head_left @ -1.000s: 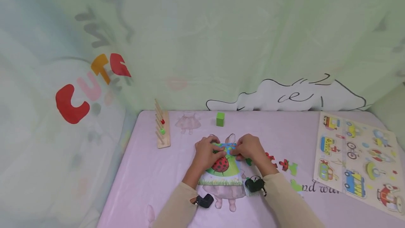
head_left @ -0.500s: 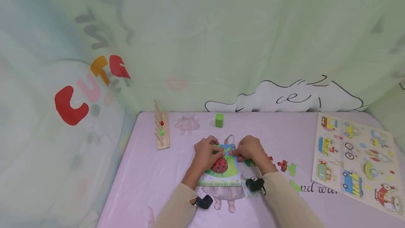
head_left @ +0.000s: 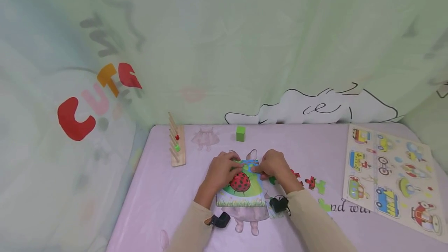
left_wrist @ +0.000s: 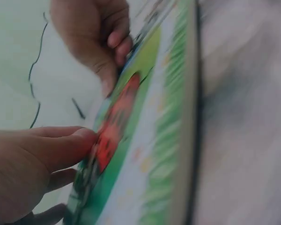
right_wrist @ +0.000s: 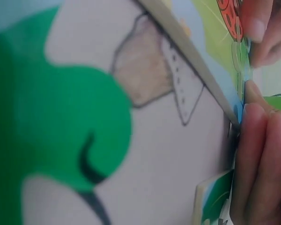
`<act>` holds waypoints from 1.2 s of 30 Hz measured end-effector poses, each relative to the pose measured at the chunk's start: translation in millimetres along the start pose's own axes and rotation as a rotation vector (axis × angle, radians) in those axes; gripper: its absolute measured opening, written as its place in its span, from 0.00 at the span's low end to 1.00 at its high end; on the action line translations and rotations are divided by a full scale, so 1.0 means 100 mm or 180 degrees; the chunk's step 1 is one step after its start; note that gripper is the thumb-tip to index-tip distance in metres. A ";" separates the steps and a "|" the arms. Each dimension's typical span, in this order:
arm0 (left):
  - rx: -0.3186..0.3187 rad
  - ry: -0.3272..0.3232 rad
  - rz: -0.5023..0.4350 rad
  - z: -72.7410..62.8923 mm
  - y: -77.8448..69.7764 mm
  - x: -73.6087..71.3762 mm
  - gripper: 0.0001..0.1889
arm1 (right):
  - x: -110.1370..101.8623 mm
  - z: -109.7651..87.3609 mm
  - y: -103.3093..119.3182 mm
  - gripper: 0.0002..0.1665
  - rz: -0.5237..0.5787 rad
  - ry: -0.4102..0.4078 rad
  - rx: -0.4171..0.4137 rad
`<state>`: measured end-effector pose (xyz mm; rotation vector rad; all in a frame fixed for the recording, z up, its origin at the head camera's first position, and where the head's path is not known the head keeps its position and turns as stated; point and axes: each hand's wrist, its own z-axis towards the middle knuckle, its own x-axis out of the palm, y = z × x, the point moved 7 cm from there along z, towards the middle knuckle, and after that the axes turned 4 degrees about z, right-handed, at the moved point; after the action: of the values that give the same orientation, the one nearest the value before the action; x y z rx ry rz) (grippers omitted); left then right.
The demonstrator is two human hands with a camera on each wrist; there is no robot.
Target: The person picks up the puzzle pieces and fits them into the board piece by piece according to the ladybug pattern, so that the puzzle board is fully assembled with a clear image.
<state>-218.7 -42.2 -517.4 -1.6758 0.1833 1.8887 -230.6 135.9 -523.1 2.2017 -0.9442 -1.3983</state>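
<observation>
A ladybug jigsaw puzzle (head_left: 241, 197) in a shallow frame lies in front of me, grass strip toward me. My left hand (head_left: 218, 170) grips its far left part, thumb on the face beside the ladybug, fingers bent at the edge. At the far right corner, my right hand (head_left: 274, 165) has curled fingers along the edge and its thumb pressed on the blue and green pieces. The right wrist view shows those right-hand fingers (right_wrist: 257, 159) beside the corner; whether they pinch one separate piece I cannot tell. The left thumb (left_wrist: 84, 140) touches the picture in the left wrist view.
Loose red and green puzzle pieces (head_left: 310, 182) lie right of the puzzle, some partly behind the right forearm. A green block (head_left: 240, 133) stands beyond it. A wooden peg stand (head_left: 179, 154) is at the back left, a vehicle picture board (head_left: 371, 178) at the right.
My left hand has eased a little to the left, uncovering more of the ladybug. The right hand keeps its place at the far right corner. The whole head view has shifted slightly.
</observation>
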 end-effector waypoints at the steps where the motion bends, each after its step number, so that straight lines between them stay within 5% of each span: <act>1: 0.0027 0.0050 -0.0032 -0.01 0.03 -0.02 0.10 | 0.00 0.00 0.00 0.22 0.0008 0.0017 0.0019; 10: 0.0086 0.0154 -0.0036 -0.24 0.33 -0.11 0.12 | 0.02 -0.04 0.02 0.22 -0.0121 -0.0064 -0.0143; 16: 0.0100 0.0496 -0.0410 -0.37 0.47 -0.08 0.20 | 0.04 -0.09 0.04 0.22 -0.0200 -0.0156 -0.0300; 22: 0.0143 0.0584 -0.0716 -0.40 0.54 -0.04 0.23 | 0.04 -0.09 0.03 0.22 -0.0220 -0.0172 -0.0310; 36: 0.0072 0.0579 -0.0751 -0.40 0.58 0.02 0.15 | -0.01 -0.06 0.01 0.20 -0.0088 0.0069 -0.0530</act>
<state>-214.4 -107.9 -543.4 -1.7698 0.0749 1.5575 -226.0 136.1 -519.4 2.1094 -0.7635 -1.4086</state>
